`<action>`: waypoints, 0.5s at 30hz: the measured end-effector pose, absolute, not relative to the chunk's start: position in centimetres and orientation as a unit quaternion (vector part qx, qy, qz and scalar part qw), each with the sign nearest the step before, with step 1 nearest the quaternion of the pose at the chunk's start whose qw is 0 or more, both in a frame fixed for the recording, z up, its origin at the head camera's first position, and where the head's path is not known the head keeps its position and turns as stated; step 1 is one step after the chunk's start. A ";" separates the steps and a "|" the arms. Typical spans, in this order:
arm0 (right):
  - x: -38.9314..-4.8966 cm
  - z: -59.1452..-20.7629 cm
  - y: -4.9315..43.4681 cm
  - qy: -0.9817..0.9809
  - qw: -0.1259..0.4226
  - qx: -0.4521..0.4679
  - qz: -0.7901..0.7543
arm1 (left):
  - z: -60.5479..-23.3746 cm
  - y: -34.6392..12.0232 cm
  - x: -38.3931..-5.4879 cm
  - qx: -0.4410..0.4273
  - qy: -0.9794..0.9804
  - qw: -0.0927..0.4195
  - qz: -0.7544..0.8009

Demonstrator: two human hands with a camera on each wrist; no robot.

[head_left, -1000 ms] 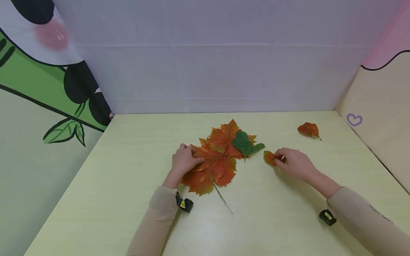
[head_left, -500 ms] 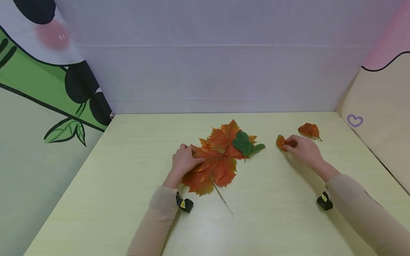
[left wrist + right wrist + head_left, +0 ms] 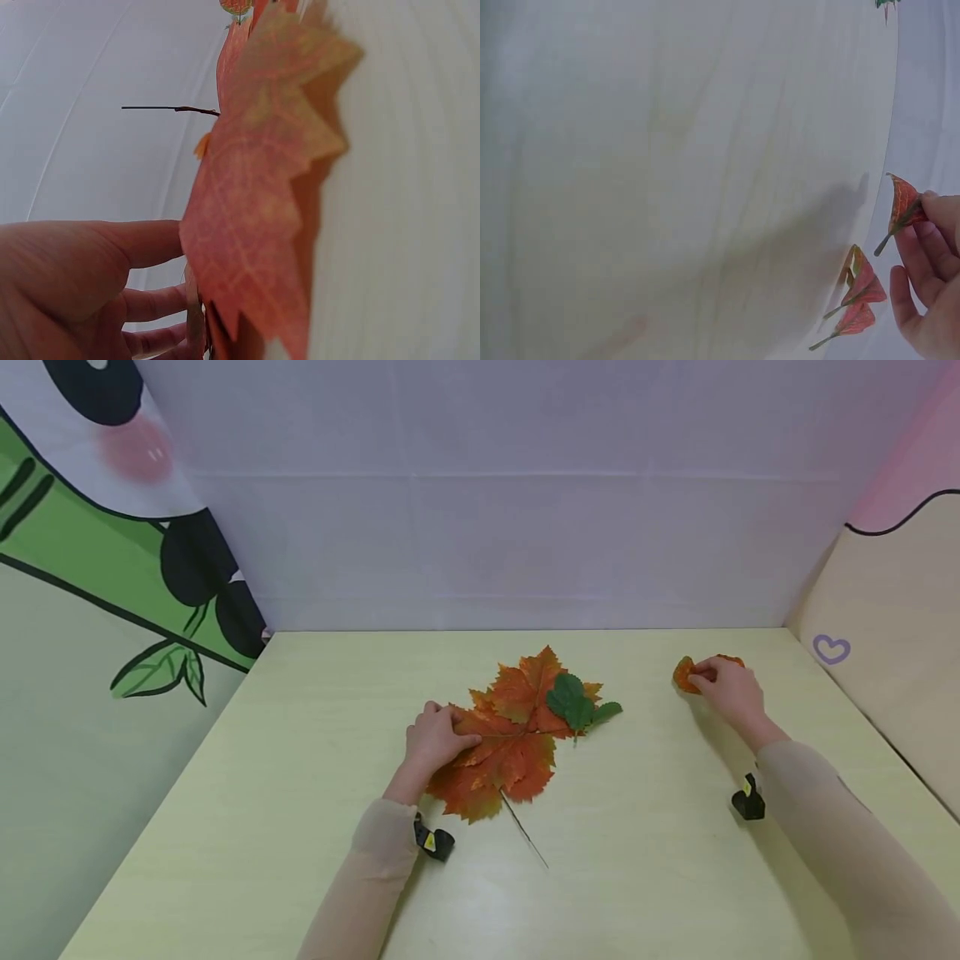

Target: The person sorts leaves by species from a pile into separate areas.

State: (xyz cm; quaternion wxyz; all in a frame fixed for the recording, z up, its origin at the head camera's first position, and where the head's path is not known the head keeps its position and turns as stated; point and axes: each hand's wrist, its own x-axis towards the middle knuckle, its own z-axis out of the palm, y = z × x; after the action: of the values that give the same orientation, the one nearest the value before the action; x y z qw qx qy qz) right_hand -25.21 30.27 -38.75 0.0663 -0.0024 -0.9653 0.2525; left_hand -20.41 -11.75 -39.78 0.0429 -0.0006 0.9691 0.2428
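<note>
Near the middle of the table, large orange-red maple leaves [image 3: 517,760] lie overlapped, with a thin dark stem [image 3: 523,828] pointing toward the front. My left hand [image 3: 435,742] pinches their left edge; in the left wrist view the thumb presses the edge of a leaf [image 3: 247,195] while the other fingers are partly hidden behind it. At the far right, my right hand [image 3: 733,692] pinches a small orange leaf [image 3: 683,677] between thumb and fingers. The right wrist view has this leaf [image 3: 904,206] raised above small red leaves [image 3: 864,286] on the table.
Green leaves [image 3: 573,703] lie on the right side of the maple leaves. Behind the right hand, an orange leaf [image 3: 731,659] is mostly hidden. A pale wall [image 3: 525,543] stands along the table's back edge, with printed side panels [image 3: 885,610].
My right hand has carried the small orange leaf away from the maple leaves, to the right and toward the back, beside the leaf lying there. The left hand has kept its hold.
</note>
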 end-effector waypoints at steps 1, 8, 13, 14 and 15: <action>-25.4 -38.8 30.4 -0.965 0.064 -0.011 0.254 | -39.8 -11.8 -20.4 -0.001 0.969 0.043 0.244; -26.2 -38.7 31.1 -0.957 0.053 -0.074 0.274 | -39.7 -11.8 -20.5 -0.003 0.968 0.044 0.246; -26.9 -39.1 31.4 -0.947 0.058 -0.110 0.298 | -39.7 -11.8 -20.5 -0.003 0.968 0.044 0.248; -27.0 -39.2 31.4 -0.945 0.058 -0.115 0.300 | -39.7 -11.8 -20.5 -0.002 0.968 0.045 0.248; -27.1 -39.3 31.5 -0.945 0.058 -0.120 0.300 | -39.7 -11.8 -20.5 -0.002 0.968 0.045 0.248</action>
State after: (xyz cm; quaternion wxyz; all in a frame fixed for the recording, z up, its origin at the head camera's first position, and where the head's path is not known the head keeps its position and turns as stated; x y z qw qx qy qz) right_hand -27.07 31.51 -39.25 0.0577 -0.1199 -0.9445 0.3002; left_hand -20.46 -11.82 -39.75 0.0452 -0.0018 0.9676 0.2485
